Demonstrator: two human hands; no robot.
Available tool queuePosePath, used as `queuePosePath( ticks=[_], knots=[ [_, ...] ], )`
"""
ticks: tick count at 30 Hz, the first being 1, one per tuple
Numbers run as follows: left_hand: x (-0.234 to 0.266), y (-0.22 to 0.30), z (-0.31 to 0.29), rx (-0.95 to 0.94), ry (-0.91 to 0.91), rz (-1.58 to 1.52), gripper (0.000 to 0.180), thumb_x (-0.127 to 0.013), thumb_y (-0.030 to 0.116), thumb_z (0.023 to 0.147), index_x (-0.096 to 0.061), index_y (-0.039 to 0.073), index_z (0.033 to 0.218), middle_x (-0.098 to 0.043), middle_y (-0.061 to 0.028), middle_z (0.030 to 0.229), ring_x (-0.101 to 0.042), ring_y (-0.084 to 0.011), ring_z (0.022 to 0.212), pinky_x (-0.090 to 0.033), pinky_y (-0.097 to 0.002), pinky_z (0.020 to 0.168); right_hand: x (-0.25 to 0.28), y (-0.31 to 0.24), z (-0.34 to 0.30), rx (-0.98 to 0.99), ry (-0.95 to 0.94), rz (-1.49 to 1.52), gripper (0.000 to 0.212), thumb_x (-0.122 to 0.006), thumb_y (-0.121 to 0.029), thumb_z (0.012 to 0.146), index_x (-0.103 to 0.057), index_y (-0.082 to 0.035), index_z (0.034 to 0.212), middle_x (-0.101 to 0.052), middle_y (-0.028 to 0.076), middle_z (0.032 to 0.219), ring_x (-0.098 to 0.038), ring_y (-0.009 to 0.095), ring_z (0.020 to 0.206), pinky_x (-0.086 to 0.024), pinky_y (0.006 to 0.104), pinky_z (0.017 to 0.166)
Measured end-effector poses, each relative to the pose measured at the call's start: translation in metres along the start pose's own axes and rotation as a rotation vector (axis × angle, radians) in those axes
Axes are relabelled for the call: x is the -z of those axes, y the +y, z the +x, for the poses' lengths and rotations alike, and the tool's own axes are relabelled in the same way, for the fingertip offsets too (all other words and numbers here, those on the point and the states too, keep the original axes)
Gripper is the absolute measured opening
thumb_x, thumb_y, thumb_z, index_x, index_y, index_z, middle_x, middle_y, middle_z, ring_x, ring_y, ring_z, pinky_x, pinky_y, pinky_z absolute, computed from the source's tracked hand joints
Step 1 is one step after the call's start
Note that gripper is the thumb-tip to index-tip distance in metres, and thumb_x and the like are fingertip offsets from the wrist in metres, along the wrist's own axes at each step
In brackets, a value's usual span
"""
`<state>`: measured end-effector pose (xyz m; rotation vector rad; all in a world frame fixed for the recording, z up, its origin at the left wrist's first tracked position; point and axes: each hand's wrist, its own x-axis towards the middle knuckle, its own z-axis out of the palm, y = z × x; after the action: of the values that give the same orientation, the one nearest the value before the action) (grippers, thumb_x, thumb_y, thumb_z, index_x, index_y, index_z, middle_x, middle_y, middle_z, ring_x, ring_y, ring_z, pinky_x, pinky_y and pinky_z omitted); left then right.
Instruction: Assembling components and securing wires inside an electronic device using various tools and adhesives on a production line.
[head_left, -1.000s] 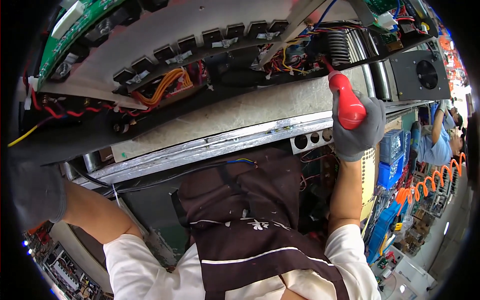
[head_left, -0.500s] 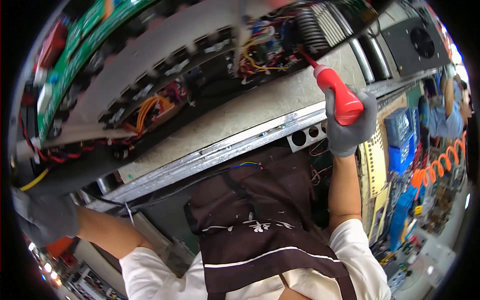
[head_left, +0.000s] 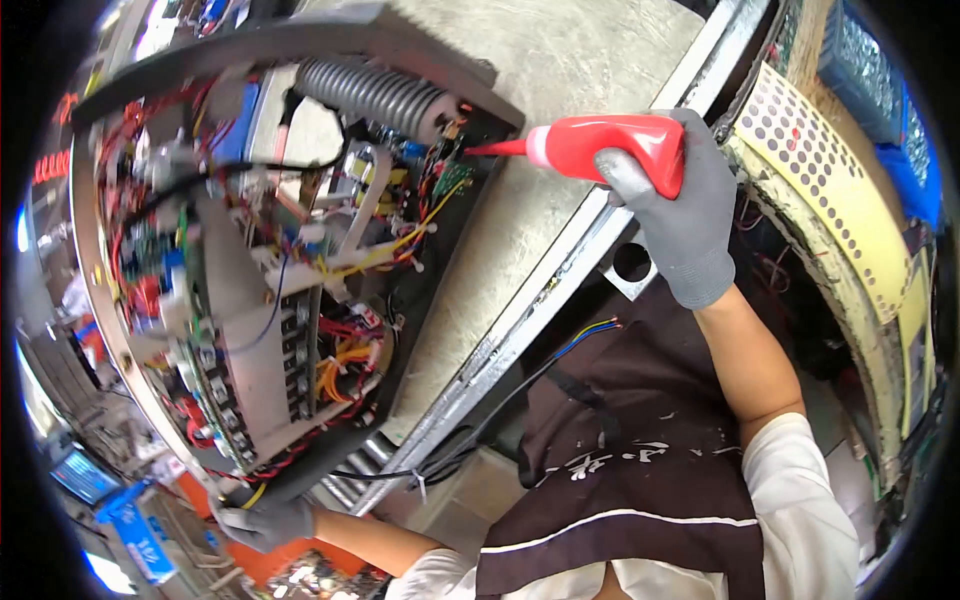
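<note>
My right hand (head_left: 675,215), in a grey glove, is wrapped round a red squeeze bottle (head_left: 615,150) with a pale collar and a long thin red nozzle. The bottle lies nearly level. Its nozzle points left, with the tip at or close to a small green circuit board (head_left: 455,180) inside an open electronic chassis (head_left: 250,345). My left hand (head_left: 265,522), also gloved in grey, is at the chassis's near lower corner by a yellow wire. Its fingers look closed on that edge, though partly hidden. The chassis holds a grey ribbed coil (head_left: 375,95), bundled wires and circuit boards.
Under the chassis is a pale worktop (head_left: 560,230) edged by a metal rail (head_left: 520,350). A yellow perforated strip (head_left: 830,190) and blue bins of small parts (head_left: 865,75) stand at the right. Dark cables (head_left: 440,465) hang below the rail; a blue box (head_left: 140,535) is far left.
The view has turned, so the chassis now appears upright on the left, seen more fully. The bottle has swung from pointing up-left to nearly level. My left hand now shows beside the chassis corner.
</note>
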<state>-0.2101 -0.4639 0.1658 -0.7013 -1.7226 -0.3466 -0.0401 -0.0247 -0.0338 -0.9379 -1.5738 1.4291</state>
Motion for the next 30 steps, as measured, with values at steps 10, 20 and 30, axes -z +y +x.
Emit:
queuePosePath(
  ticks=[10, 20, 30],
  knots=[
    [0.000, 0.005, 0.005, 0.073, -0.008, 0.121, 0.027, -0.051, 0.015, 0.096, -0.062, -0.010, 0.098, -0.065, -0.0151, 0.093, -0.061, -0.0180, 0.079, -0.055, -0.0296, 0.071, -0.008, 0.003, 0.007, 0.197, -0.040, -0.120, 0.046, -0.082, -0.031, 0.068, -0.054, -0.004, 0.093, -0.065, 0.010, 0.080, -0.065, 0.020, 0.068, -0.052, 0.0297, 0.063],
    [0.001, 0.007, 0.005, -0.190, -0.037, 0.439, 0.026, -0.055, 0.017, 0.094, -0.062, -0.007, 0.100, -0.066, -0.0119, 0.095, -0.061, -0.0162, 0.081, -0.053, -0.0279, 0.070, -0.015, 0.002, 0.004, 0.236, -0.039, -0.154, 0.046, -0.083, -0.028, 0.068, -0.054, -0.004, 0.096, -0.067, 0.011, 0.082, -0.066, 0.023, 0.071, -0.053, 0.0306, 0.064],
    [-0.002, 0.016, 0.000, -0.028, -0.051, 0.290, 0.029, -0.048, 0.015, 0.097, -0.059, -0.012, 0.098, -0.062, -0.0164, 0.098, -0.059, -0.0205, 0.083, -0.052, -0.0319, 0.075, -0.018, -0.004, 0.001, 0.223, -0.016, -0.201, 0.043, -0.081, -0.031, 0.070, -0.054, -0.004, 0.089, -0.061, 0.014, 0.070, -0.064, 0.029, 0.062, -0.051, 0.0336, 0.056]
  ],
)
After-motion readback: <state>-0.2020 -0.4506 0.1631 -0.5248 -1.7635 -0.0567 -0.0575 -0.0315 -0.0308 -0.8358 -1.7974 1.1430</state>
